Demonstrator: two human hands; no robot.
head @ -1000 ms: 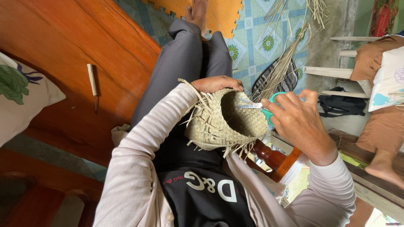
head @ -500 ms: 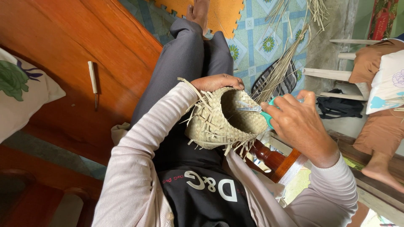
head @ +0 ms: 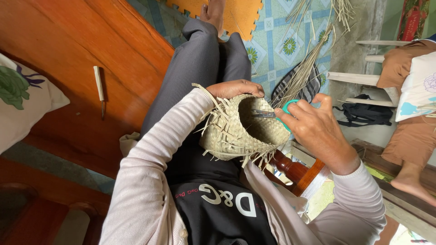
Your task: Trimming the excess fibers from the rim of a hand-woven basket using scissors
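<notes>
We held the small round basket woven of pale straw strips [head: 236,129] on our lap, its mouth turned toward the right and loose strip ends sticking out around its rim and side. Our left hand [head: 236,88] lay over the far edge of the basket, fingers curled together and pressed on the weave, the thumb hidden behind the rim. Our right hand [head: 315,131] gripped the teal-handled scissors with short metal blades [head: 268,113], fingers closed through and around the handle loops; the blades reached inside the basket's mouth, and they looked nearly shut, though the shadow in there made it hard for us to be sure.

Our legs in grey ribbed trousers [head: 195,68] stretched away over the patterned blue and green floor mat [head: 277,45]. A bundle of long dry straw stalks [head: 313,59] lay on that mat just beyond the basket. To our left, a slim pale-handled tool [head: 99,88] rested on the polished reddish wooden surface [head: 68,45], well apart from both hands. A dark turned wooden post [head: 290,170] stood just under the basket's near edge. At the far right, another person's bare foot [head: 411,183] rested near a black bag [head: 356,115].
</notes>
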